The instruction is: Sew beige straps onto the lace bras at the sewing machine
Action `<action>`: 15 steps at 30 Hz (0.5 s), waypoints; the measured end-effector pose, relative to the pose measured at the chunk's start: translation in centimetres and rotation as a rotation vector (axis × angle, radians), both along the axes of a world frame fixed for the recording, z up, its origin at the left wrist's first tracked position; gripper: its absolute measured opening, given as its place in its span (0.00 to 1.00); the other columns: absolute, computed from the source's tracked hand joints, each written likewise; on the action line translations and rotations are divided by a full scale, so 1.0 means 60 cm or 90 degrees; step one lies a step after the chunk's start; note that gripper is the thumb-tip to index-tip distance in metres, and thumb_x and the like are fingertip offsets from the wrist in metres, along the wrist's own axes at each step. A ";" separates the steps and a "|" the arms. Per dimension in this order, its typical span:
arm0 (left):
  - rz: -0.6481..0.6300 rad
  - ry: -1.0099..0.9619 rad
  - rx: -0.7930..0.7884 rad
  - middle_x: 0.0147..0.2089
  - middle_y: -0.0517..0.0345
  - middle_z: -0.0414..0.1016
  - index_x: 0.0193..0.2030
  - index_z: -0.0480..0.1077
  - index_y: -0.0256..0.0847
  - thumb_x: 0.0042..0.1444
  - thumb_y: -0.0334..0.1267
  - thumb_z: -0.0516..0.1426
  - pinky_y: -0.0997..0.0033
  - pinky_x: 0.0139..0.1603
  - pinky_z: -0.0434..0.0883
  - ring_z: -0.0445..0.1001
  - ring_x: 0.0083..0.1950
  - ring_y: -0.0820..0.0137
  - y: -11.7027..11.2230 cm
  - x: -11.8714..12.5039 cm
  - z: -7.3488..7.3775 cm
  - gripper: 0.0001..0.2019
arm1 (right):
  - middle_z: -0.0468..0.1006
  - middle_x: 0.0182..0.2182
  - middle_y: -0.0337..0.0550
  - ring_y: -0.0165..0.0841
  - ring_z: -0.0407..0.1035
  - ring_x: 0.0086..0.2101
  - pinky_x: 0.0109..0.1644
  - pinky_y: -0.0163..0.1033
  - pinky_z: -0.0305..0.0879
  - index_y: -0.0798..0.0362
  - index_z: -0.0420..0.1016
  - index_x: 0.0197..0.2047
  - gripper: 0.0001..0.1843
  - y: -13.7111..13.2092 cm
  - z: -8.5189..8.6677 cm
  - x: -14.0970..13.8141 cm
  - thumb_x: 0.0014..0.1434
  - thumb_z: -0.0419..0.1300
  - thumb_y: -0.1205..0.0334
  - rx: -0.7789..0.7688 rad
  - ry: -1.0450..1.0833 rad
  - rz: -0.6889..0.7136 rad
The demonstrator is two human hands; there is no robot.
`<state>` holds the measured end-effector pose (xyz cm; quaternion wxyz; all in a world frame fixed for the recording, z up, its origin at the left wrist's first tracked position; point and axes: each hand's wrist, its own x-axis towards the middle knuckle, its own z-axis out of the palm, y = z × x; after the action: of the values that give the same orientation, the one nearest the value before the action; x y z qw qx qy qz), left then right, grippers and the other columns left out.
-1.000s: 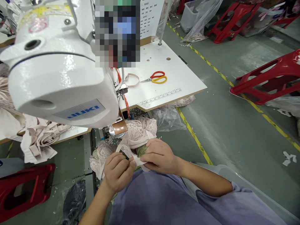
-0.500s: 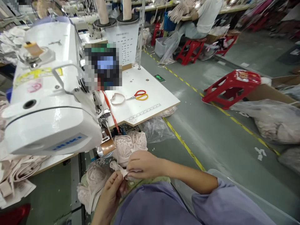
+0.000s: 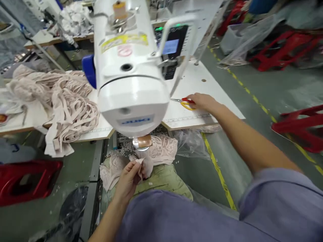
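Note:
A beige lace bra [image 3: 164, 149] hangs at the sewing machine's arm end and spreads over the green cloth on my lap. My left hand [image 3: 128, 178] is closed, pinching a narrow edge of the bra between thumb and fingers, just below the machine's brown-and-silver arm end [image 3: 142, 142]. On the white table to the right, my right hand [image 3: 204, 101] has its fingers closed at the red handle of the scissors [image 3: 185, 105]. The scissors lie flat, with their blades pointing left and the yellow handle loop showing. My right fingertips are partly blurred.
The white sewing machine [image 3: 133, 90] stands over my lap. A pile of beige straps and lace pieces [image 3: 73, 111] covers the left table part. Red stools [image 3: 27, 179] stand on both sides. A plastic bag [image 3: 190, 144] hangs under the table's right front edge.
My right hand has let go of the bra and reached up and forward to the scissors on the table. My left hand still pinches the bra. The view has swung left.

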<state>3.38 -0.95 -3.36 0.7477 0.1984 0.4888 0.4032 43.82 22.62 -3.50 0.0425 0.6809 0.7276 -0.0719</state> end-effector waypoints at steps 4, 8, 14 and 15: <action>0.058 0.040 0.022 0.33 0.58 0.76 0.34 0.75 0.36 0.51 0.44 0.67 0.79 0.27 0.62 0.68 0.27 0.79 -0.005 -0.003 -0.006 0.13 | 0.75 0.40 0.59 0.42 0.70 0.35 0.33 0.41 0.58 0.58 0.68 0.49 0.16 -0.114 -0.028 -0.015 0.64 0.52 0.56 0.027 -0.036 -0.033; 0.073 0.075 0.061 0.33 0.58 0.77 0.34 0.75 0.36 0.52 0.43 0.66 0.79 0.22 0.56 0.62 0.23 0.82 -0.009 0.000 -0.003 0.12 | 0.76 0.36 0.51 0.39 0.71 0.32 0.34 0.43 0.63 0.49 0.62 0.44 0.12 -0.283 -0.023 -0.059 0.63 0.56 0.52 0.099 0.312 -0.177; 0.090 0.100 0.069 0.34 0.58 0.78 0.36 0.74 0.38 0.52 0.44 0.66 0.79 0.21 0.55 0.61 0.22 0.82 -0.013 0.002 -0.004 0.12 | 0.73 0.42 0.45 0.37 0.72 0.29 0.32 0.47 0.70 0.43 0.60 0.42 0.20 -0.451 0.008 -0.157 0.54 0.66 0.49 0.110 0.916 -0.274; 0.086 0.106 0.065 0.34 0.58 0.78 0.36 0.73 0.38 0.53 0.44 0.66 0.79 0.21 0.55 0.62 0.22 0.82 -0.013 0.002 -0.003 0.12 | 0.72 0.43 0.45 0.34 0.70 0.26 0.30 0.47 0.69 0.43 0.60 0.42 0.20 -0.464 0.011 -0.171 0.54 0.65 0.48 0.097 0.950 -0.280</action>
<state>3.49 -1.76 -3.52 0.6647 0.2353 0.5402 0.4594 33.57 -5.19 -2.86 -0.5201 0.5821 0.4149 -0.4674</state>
